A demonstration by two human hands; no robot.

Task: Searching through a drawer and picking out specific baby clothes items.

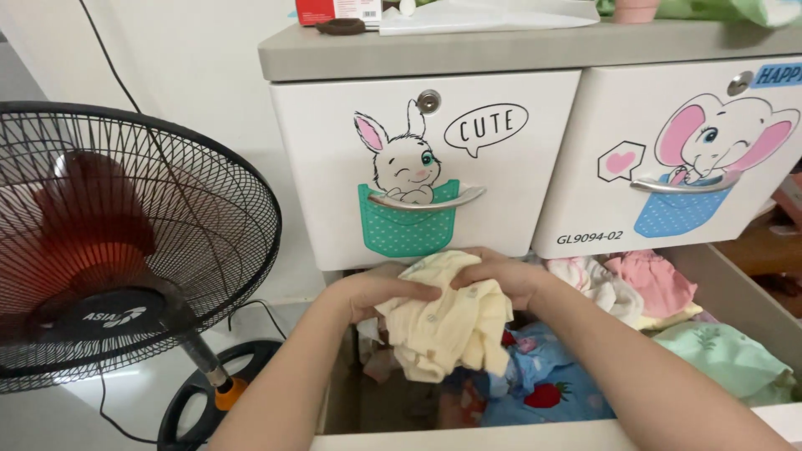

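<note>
Pedestal fan [117, 242] left of open drawer [743, 292], mixed clothes [660, 288] inside.

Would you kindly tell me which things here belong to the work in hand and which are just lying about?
In hand:
- left hand and right hand, both with a grip on the pale yellow garment
- open drawer under it, full of folded clothes

Lying about:
- black fan on the floor
- closed rabbit drawer and elephant drawer
- oddments on the cabinet top
</note>
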